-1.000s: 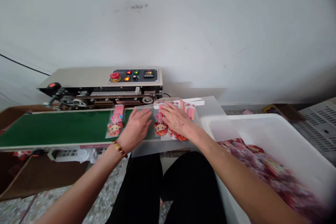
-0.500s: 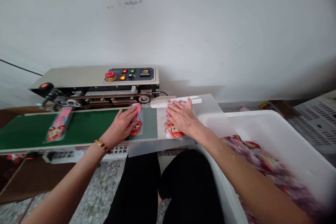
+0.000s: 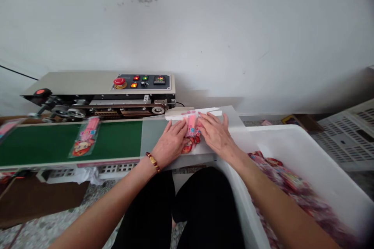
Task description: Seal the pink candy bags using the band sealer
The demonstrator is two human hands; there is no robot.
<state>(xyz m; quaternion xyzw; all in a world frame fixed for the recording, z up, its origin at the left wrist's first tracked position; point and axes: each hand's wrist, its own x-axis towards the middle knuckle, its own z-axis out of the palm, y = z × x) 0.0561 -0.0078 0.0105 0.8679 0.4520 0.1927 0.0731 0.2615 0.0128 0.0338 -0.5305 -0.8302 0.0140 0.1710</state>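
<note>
Both my hands rest on a small stack of pink cartoon-printed packets [image 3: 192,132] lying on a white plate at the right end of the conveyor. My left hand [image 3: 171,146] lies flat with fingers stretched onto the stack's left side. My right hand [image 3: 216,134] lies flat on its right side, fingers spread. One packet [image 3: 85,142] rides on the green conveyor belt [image 3: 37,146] well to the left. Another pink packet [image 3: 7,127] shows at the belt's far left edge.
A band sealer machine [image 3: 102,93] with a red stop button and lit control panel stands behind the belt against the white wall. A large white bin [image 3: 315,163] holding several printed packets sits at my right. A white crate [image 3: 350,132] lies further right. My legs are below.
My left hand came back from the belt to the stack by my right hand. The packet it released travelled left along the belt, and the earlier one reached the far left edge.
</note>
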